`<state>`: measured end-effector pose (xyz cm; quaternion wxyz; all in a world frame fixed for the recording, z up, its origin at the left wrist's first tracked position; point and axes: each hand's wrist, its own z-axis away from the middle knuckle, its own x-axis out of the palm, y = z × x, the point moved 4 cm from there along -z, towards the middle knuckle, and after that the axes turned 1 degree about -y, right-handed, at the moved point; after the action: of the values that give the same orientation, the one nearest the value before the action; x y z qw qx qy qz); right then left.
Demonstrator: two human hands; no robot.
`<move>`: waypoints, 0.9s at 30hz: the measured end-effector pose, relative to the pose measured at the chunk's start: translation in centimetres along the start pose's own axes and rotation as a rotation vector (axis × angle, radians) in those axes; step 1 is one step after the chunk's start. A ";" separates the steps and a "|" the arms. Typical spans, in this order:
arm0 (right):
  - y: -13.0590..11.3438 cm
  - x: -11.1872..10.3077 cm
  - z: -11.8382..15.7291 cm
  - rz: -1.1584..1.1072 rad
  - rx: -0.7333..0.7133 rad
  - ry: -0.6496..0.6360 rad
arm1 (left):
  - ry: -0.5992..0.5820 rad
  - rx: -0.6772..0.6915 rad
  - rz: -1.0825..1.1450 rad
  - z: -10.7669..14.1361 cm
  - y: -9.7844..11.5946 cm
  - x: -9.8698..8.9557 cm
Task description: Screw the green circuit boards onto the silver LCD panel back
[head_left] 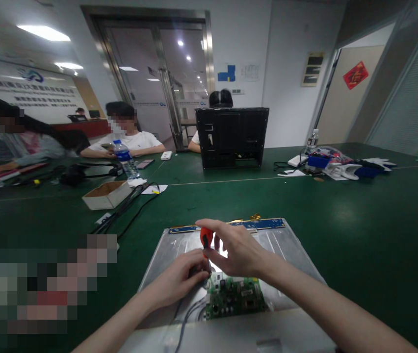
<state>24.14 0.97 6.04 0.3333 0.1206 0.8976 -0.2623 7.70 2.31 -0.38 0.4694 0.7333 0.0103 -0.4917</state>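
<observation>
My right hand grips a screwdriver with an orange and black handle, held upright, tip down. Beside its shaft, my left hand has its fingers curled together at the upper left corner of a green circuit board; what they pinch, if anything, is hidden. The board lies on the metal back of a flat display panel. Along the panel's far edge runs a narrow blue circuit strip. Grey cables lead from the board's left side toward me.
On the green table stand a black monitor, a small open box and a water bottle. Black cables lie left of the panel. Gloves and bags are piled at right. Several people sit around the table.
</observation>
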 end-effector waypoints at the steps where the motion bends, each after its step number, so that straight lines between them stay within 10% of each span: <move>1: 0.0 0.0 0.0 0.000 0.001 -0.005 | 0.004 0.005 0.001 0.0 0.0 0.0; 27: 0.4 -0.8 -0.3 -0.094 0.064 -0.022 | 0.003 0.057 0.022 -0.1 0.2 -0.1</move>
<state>24.70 1.39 6.56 0.3266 0.0858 0.8896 -0.3074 7.75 2.34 -0.17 0.4538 0.7470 -0.0108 -0.4857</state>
